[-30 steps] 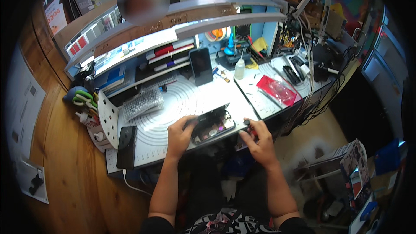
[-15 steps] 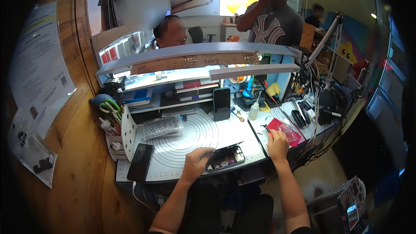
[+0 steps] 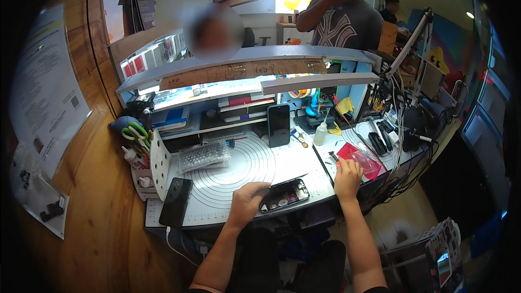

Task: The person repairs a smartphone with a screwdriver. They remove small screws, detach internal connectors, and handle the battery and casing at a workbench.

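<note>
An opened phone, its back off and inner parts showing, lies near the front edge of the mat. My left hand grips its left end between thumb and fingers. A thin dark strip sticks out along the phone's far edge. To the right, my right hand is closed on a slim tool with a black and orange-red end; the fingers hide the rest. That hand is beside a red plastic packet. A dark phone lies flat at the left, and another phone stands upright behind.
Bubble wrap rests on the mat. A holder with green-handled scissors stands left. A small bottle and loose tools are at the right. A lamp bar spans above. Two people are beyond the bench.
The view has shifted slightly. My right hand has turned a little, and more of the tool's dark end shows. My left hand still grips the opened phone.
</note>
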`<move>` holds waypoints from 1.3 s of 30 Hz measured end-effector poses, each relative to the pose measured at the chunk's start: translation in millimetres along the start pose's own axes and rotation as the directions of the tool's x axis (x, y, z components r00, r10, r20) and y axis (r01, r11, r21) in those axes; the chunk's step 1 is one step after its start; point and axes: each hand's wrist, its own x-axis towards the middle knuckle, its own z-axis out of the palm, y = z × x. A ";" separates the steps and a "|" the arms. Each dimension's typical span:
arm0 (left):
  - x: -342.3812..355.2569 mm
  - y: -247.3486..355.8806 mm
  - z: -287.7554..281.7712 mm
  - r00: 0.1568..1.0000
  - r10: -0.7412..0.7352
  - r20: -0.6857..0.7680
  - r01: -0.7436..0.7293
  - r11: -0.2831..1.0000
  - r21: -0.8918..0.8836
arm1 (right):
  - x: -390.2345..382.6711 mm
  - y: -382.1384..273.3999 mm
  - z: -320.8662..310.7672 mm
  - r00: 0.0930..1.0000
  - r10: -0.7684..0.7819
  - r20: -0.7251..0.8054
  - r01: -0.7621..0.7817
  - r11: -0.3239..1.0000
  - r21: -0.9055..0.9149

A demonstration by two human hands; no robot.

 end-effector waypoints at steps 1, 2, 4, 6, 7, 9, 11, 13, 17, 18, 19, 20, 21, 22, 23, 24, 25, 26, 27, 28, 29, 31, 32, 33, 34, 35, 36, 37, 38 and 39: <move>0.0 0.5 0.5 1.000 0.000 -0.002 0.000 1.000 -0.009 | -0.1 -0.5 -0.9 1.000 0.007 0.008 -0.007 1.000 0.004; 0.7 0.6 1.2 1.000 -0.001 -0.002 0.001 1.000 -0.018 | 0.1 0.0 -0.8 1.000 0.009 0.012 -0.009 1.000 0.003; 1.3 0.1 2.0 1.000 -0.002 -0.002 0.002 1.000 -0.027 | -0.3 1.6 -0.2 1.000 0.014 0.020 -0.014 1.000 0.002; 1.4 0.9 1.7 1.000 0.003 -0.002 -0.003 1.000 -0.028 | -0.8 2.4 0.7 1.000 0.011 0.012 -0.011 1.000 0.024; 1.1 0.9 1.8 1.000 0.001 -0.002 -0.002 1.000 -0.028 | -1.2 3.0 1.0 1.000 0.009 0.008 -0.009 0.999 0.034; 1.1 0.7 1.8 1.000 -0.001 -0.003 0.001 1.000 -0.027 | -1.2 3.2 1.1 1.000 0.014 0.008 -0.015 0.999 0.039; 1.1 -0.4 1.3 1.000 0.001 -0.003 -0.001 1.000 0.011 | -1.2 3.1 1.0 1.000 0.021 0.013 -0.021 0.999 0.046; 0.9 -0.5 0.3 1.000 0.003 -0.006 -0.003 1.000 0.031 | -2.1 1.6 1.5 0.999 0.028 0.025 -0.029 0.998 0.056; 1.3 -1.2 1.7 1.000 0.009 -0.015 -0.009 1.000 0.012 | -2.7 2.0 0.9 1.000 0.016 0.006 -0.017 0.998 0.056; 0.9 -1.6 1.8 1.000 0.011 -0.019 -0.011 1.000 0.006 | -2.1 1.4 0.3 1.000 0.019 0.009 -0.020 0.998 0.061; 0.3 -2.2 1.7 1.000 0.004 -0.014 -0.004 1.000 0.004 | -2.0 1.1 -0.3 1.000 0.022 0.013 -0.022 0.998 0.066; 0.5 -2.6 1.4 1.000 -0.002 -0.010 0.002 1.000 0.003 | -1.8 1.0 -0.6 1.000 0.022 0.012 -0.023 0.997 0.067; 0.6 -2.8 1.4 1.000 -0.007 -0.006 0.007 1.000 0.003 | -1.6 1.0 -0.9 1.000 0.023 0.011 -0.023 0.997 0.068; 0.7 -2.6 1.7 1.000 -0.005 -0.005 0.005 1.000 0.001 | -1.7 1.1 -1.1 1.000 0.023 0.011 -0.024 0.997 0.068; 1.0 -2.4 2.0 1.000 -0.003 -0.004 0.003 1.000 0.000 | -1.7 1.2 -1.1 1.000 0.023 0.012 -0.024 0.998 0.066; 1.2 -2.2 2.2 1.000 -0.001 -0.003 0.001 1.000 -0.002 | -1.7 1.4 -1.0 1.000 0.024 0.012 -0.024 0.998 0.064; 1.0 -2.0 2.3 1.000 -0.004 -0.005 0.004 1.000 0.002 | -1.7 1.6 -0.7 1.000 0.024 0.013 -0.024 0.998 0.062; 1.2 -1.4 2.2 1.000 -0.005 -0.007 0.005 1.000 0.005 | -1.8 1.9 0.3 1.000 0.021 0.012 -0.021 0.998 0.054; 1.4 -1.2 2.2 1.000 -0.006 -0.010 0.006 1.000 0.008 | -2.8 2.3 2.2 1.000 0.017 0.011 -0.018 0.999 0.046; 1.5 -2.5 2.7 1.000 -0.002 -0.006 0.003 1.000 0.006 | -2.9 2.6 3.1 1.000 0.014 0.011 -0.014 0.999 0.038; 0.8 -4.6 2.5 1.000 -0.001 -0.004 0.001 1.000 0.006 | -2.6 1.7 2.9 1.000 0.016 0.014 -0.017 0.999 0.037; 0.7 -5.3 1.1 1.000 0.003 -0.001 -0.003 1.000 0.008 | -1.6 -0.2 1.6 1.000 0.021 0.022 -0.022 0.999 0.036; 0.6 -4.9 1.1 1.000 0.004 0.002 -0.004 1.000 0.006 | -1.8 0.1 1.4 1.000 0.019 0.018 -0.020 0.999 0.032; 0.5 -4.4 1.1 1.000 0.005 0.005 -0.005 1.000 0.004 | -2.0 0.5 1.2 1.000 0.017 0.014 -0.017 0.999 0.028; 0.8 -3.9 1.2 1.000 0.005 0.003 -0.005 1.000 0.008 | -2.2 0.8 1.0 1.000 0.015 0.011 -0.015 1.000 0.024; 0.9 -2.6 0.6 1.000 0.005 0.001 -0.005 1.000 0.015 | -2.4 0.3 0.6 1.000 0.014 0.013 -0.014 1.000 0.021; 1.1 -1.1 0.0 1.000 0.006 -0.001 -0.006 1.000 0.021 | -2.0 -0.2 0.1 1.000 0.013 0.015 -0.013 1.000 0.019; 1.5 1.0 -0.5 1.000 0.014 -0.010 -0.014 1.000 0.027 | -1.3 -0.7 -0.5 1.000 0.012 0.017 -0.013 1.000 0.016; 0.1 2.7 -0.3 1.000 0.017 -0.016 -0.016 0.999 0.034 | -2.7 -0.4 -0.6 1.000 0.011 0.009 -0.011 1.000 0.023; -0.3 4.4 -0.3 1.000 0.021 -0.022 -0.020 0.999 0.041 | -2.6 -0.2 -0.5 1.000 0.010 0.000 -0.010 0.999 0.030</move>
